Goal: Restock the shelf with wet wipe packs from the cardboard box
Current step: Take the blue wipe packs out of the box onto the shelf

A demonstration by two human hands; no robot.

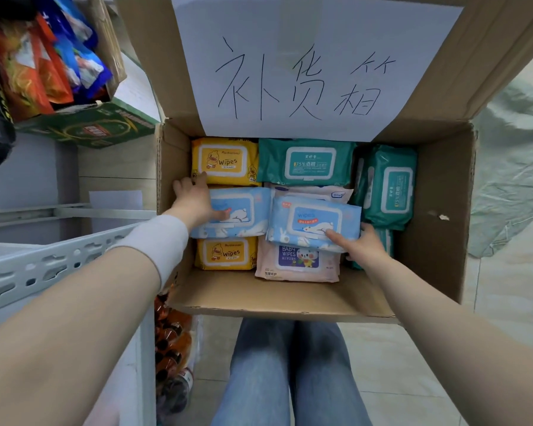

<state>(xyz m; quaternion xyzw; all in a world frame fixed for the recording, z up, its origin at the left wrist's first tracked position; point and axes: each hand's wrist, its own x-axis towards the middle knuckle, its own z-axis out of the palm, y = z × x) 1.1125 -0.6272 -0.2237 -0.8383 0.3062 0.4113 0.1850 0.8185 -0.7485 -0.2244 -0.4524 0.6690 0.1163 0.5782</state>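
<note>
An open cardboard box (437,210) on the floor holds several wet wipe packs. My left hand (194,199) grips the left end of a light blue pack (246,213), thumb on top. My right hand (363,244) grips the near right corner of a second light blue pack (314,221), which sits tilted above the others. Around them lie two yellow duck packs (225,161), (226,253), a pink baby wipes pack (296,265), and teal packs (305,162), (388,186).
A grey metal shelf rail (43,269) runs at the left, with snack bags (37,63) and a green carton (96,126) above it. Bottles (173,342) stand under the shelf. A white sheet with handwriting (296,66) covers the box's far flap. My legs (286,373) are below the box.
</note>
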